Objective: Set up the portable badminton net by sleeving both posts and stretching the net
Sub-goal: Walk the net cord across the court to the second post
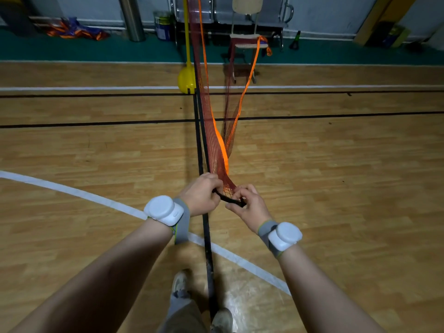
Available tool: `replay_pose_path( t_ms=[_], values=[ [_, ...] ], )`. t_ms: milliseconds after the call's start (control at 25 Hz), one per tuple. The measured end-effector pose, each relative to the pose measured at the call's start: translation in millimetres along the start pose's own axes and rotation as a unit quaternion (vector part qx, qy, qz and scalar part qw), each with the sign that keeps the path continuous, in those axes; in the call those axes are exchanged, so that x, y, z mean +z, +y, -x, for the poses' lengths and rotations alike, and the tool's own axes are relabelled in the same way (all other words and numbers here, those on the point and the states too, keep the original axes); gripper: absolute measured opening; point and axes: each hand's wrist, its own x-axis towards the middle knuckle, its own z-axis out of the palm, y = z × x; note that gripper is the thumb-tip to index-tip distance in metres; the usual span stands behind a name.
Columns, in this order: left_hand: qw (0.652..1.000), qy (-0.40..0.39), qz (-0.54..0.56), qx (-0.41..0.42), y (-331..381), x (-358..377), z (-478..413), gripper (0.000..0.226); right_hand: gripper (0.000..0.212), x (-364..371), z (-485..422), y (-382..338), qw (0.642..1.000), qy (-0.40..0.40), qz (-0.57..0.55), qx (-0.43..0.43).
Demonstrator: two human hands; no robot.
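A dark red badminton net (213, 140) with an orange top band (222, 145) runs from a yellow post (187, 32) on a yellow base (186, 79) toward me, bunched and twisted. Another strand of it drapes off a wooden chair (247, 42) at the back. My left hand (203, 193) grips the near end of the net, fingers curled round its black edge strap (228, 200). My right hand (248, 204) pinches the same black strap and mesh just to the right. Both hands are close together above the floor.
A black floor line (199, 131) runs straight under the net, and a white curved line (101, 200) crosses in front. My two shoes (180, 283) stand at the bottom. Metal seats (213, 10), a paint bucket (162, 25) and folded fabric (77, 31) line the far wall.
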Motion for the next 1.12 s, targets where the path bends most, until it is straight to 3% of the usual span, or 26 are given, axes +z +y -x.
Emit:
replay_pose_path(
  t_ms=[160,280,440,560,640,880,1120],
  values=[
    [0.999,0.047,0.020,-0.007,6,-9,13,0.018,0.024,-1,10,6,0.999,-0.051,-0.007,0.010],
    [0.998,0.056,0.006,-0.010,7,-14,18,0.018,0.032,-6,18,7,0.999,-0.047,-0.004,0.009],
    [0.997,0.065,0.011,-0.027,6,-20,18,0.017,0.025,-9,22,3,0.999,-0.040,0.024,0.007],
    [0.998,0.053,0.007,-0.037,-3,-23,20,0.015,0.024,-7,31,4,0.999,-0.029,0.010,0.013],
    [0.998,0.042,0.002,-0.045,-9,-23,24,0.014,0.007,-2,37,0,1.000,-0.017,0.012,0.014],
    [0.999,0.037,-0.008,-0.028,-22,-28,37,0.011,0.021,26,55,-30,1.000,0.003,-0.003,0.003],
    [0.999,-0.043,-0.002,0.023,-5,-15,62,0.022,0.024,38,66,-46,0.999,-0.015,-0.008,0.034]
  ],
)
